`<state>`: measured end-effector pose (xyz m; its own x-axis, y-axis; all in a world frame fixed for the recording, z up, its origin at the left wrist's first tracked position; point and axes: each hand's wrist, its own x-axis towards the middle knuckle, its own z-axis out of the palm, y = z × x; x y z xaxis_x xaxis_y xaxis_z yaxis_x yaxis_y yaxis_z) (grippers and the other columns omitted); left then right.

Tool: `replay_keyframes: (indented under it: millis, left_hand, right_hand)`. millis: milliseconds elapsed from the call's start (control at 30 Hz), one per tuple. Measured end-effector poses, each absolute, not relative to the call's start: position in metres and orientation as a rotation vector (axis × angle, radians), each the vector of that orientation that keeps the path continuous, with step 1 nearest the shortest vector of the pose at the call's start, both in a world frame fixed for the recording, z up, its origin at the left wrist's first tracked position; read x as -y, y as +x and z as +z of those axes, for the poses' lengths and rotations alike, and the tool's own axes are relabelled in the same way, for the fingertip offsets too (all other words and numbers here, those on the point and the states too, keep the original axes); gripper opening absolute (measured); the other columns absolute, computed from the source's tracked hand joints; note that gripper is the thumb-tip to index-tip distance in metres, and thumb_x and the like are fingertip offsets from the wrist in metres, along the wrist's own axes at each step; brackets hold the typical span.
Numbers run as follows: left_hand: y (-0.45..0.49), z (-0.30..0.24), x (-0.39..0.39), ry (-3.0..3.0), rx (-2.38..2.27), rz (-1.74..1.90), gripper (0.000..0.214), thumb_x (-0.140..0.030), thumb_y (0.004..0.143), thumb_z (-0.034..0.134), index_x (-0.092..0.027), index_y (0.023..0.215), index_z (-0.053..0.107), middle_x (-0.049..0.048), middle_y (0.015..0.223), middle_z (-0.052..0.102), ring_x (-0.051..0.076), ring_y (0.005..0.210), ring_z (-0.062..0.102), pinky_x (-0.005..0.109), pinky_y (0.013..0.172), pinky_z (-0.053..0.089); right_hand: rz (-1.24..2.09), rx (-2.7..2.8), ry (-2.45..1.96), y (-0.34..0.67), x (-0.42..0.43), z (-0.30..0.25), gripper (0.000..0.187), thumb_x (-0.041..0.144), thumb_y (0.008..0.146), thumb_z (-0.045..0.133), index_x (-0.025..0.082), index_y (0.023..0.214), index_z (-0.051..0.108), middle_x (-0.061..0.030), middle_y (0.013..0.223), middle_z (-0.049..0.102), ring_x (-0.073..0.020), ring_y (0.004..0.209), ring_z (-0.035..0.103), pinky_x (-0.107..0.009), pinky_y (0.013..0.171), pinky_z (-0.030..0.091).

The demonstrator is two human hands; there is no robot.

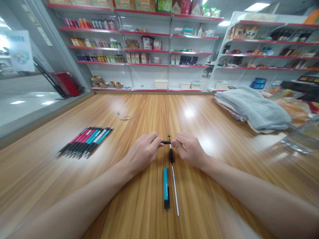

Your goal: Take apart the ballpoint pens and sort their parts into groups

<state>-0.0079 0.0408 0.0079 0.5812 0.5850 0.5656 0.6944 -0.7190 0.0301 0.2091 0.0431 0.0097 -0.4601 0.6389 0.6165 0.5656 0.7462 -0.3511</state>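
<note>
Closest in, on the wooden tabletop [37,172]: a blue-and-black pen [165,187], lying lengthwise between the forearms, and just beside it on the right, a long thin white rod [175,189], running away from the body and passing under the hands' meeting point.

Just above these, the left hand [142,152] and right hand [189,150], both raised slightly over the wood, fingers curled and pinching opposite ends of a short black tube [165,142]. Tube held crosswise, level, directly between the two sets of fingertips, with little of it showing. Right under it, a dark rounded piece [171,155], too blurred to identify, close to the right hand's fingers.

Farther left, well apart from the left hand, a tight row of red, teal and black pens [86,141], side by side, tips toward the lower left. Beyond, a small metal bit [118,113] and a thin loop of wire [126,118].

Farther right, a stack of folded striped cloth [254,109]. Past the table's far edge, white shelves with red rims [147,64], holding packaged goods, gold tins [107,84] and pale plastic tubs [161,83].
</note>
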Motion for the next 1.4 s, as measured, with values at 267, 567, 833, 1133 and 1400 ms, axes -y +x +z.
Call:
replay_keyframes:
  millis: [267,567,833,1133,1400]
  left_hand:
    - [-0.006,0.012,-0.036,-2.625,1.064,-0.779,0.018,-0.027,0.096,0.041,-0.019,0.097,0.056,0.0026,0.085,0.055,0.012,0.073,0.054,0.023,0.064,0.044]
    - [-0.007,0.010,-0.036,-2.630,1.145,-0.723,0.023,-0.035,0.095,0.043,-0.021,0.110,0.055,0.0024,0.085,0.056,0.014,0.073,0.056,0.024,0.060,0.043]
    - [-0.007,0.007,-0.036,-2.645,1.170,-0.710,0.020,-0.025,0.095,0.040,-0.020,0.104,0.057,0.0041,0.087,0.057,0.014,0.074,0.058,0.024,0.061,0.044]
    - [-0.008,0.011,-0.037,-2.571,1.467,-0.471,0.041,-0.018,0.090,0.040,-0.031,0.129,0.045,0.0035,0.098,0.063,0.018,0.076,0.063,0.026,0.057,0.043]
    - [-0.001,0.008,-0.040,-2.596,1.592,-0.491,0.037,-0.021,0.094,0.036,-0.031,0.128,0.047,0.0042,0.106,0.064,0.020,0.092,0.064,0.029,0.073,0.048]
  right_hand:
    - [0.091,2.193,-0.900,0.208,-0.044,0.008,0.032,0.028,0.097,0.042,0.018,0.070,0.055,-0.0042,0.069,0.054,-0.0165,0.070,0.049,-0.030,0.066,0.037]
    - [0.105,2.161,-0.908,0.210,-0.045,0.008,0.030,0.028,0.097,0.043,0.018,0.072,0.056,-0.0048,0.071,0.055,-0.0169,0.071,0.050,-0.031,0.066,0.038]
    - [0.138,2.124,-0.903,0.210,-0.046,0.007,0.021,0.027,0.093,0.050,0.018,0.078,0.060,-0.0053,0.076,0.059,-0.0171,0.073,0.053,-0.031,0.067,0.041]
    - [0.261,2.014,-1.152,0.225,-0.070,-0.006,0.016,0.027,0.089,0.059,0.020,0.095,0.072,-0.0027,0.074,0.061,-0.0135,0.068,0.055,-0.026,0.064,0.042]
    - [0.215,2.133,-1.229,0.224,-0.116,-0.013,0.015,0.023,0.085,0.062,0.021,0.087,0.076,-0.0026,0.073,0.061,-0.0125,0.068,0.056,-0.025,0.067,0.043]
